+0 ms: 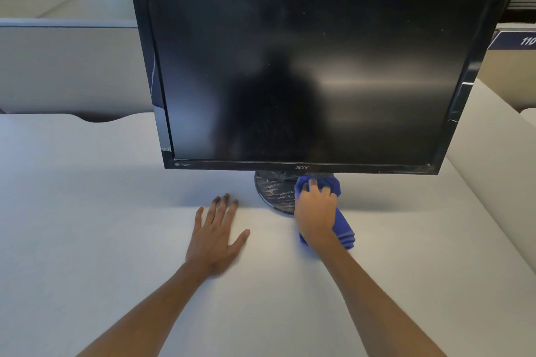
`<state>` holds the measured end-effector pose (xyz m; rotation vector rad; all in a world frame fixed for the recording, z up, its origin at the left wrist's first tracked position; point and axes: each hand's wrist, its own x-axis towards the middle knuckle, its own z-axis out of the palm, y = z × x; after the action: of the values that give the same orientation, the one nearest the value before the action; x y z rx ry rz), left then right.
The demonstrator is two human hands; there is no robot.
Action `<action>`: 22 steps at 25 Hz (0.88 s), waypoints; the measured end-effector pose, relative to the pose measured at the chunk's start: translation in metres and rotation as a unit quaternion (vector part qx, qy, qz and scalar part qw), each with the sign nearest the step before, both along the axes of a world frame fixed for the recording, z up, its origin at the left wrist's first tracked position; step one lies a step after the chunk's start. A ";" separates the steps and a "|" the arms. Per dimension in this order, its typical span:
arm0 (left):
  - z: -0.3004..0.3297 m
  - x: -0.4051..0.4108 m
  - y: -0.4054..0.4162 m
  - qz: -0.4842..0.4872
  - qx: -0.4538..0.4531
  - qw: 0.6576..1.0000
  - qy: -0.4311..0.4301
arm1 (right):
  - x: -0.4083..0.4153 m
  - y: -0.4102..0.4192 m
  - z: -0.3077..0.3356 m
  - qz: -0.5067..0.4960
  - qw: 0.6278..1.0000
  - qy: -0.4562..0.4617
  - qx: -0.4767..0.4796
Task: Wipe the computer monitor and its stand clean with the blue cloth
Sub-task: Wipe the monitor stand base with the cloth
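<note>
- Two bare forearms reach in from the bottom edge, over a white desk (87, 211).
- Left hand (216, 236) lies flat on the desk, palm down, fingers straight and slightly spread, thumb out to the right; it holds nothing. Its fingertips stop near the round stand base but do not touch it.
- Round black stand base (272, 193) sits on the desk under the middle of the screen; its left part shows ribbed lines and pale specks, while its right part is covered by cloth and hand.
- Right hand (314, 211) grips the blue cloth (343, 229), fingers curled over the bunched fabric and pressing it onto the right side of the base; a folded tail of cloth trails back toward the wrist on the desk.
- Black monitor (304, 72) stands upright above both hands, its screen dark, with faint streaks, dust specks and a dim reflection; "acer" is printed on the lower bezel.
- Grey partition (66, 66) stands behind the desk at left, and a blue sign (516, 40) shows at far right.
</note>
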<state>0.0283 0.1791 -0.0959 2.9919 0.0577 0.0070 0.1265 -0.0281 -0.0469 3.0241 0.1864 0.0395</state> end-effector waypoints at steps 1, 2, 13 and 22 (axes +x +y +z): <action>0.000 0.000 0.000 0.002 0.002 1.000 0.003 | -0.002 0.011 0.000 0.012 1.000 0.008 -0.007; 0.001 0.001 0.000 0.003 0.003 1.000 0.006 | -0.004 0.024 0.001 0.028 1.000 0.013 -0.002; 0.000 0.001 0.003 -0.005 -0.016 1.000 -0.008 | -0.010 -0.034 0.002 -0.039 0.966 -0.017 0.256; 0.001 0.001 0.001 0.003 -0.016 1.000 -0.002 | -0.019 0.027 0.002 0.005 0.999 0.021 -0.045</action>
<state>0.0290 0.1798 -0.0952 2.9596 0.0665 0.0128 0.1071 -0.0009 -0.0453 2.9364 0.2029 -0.0320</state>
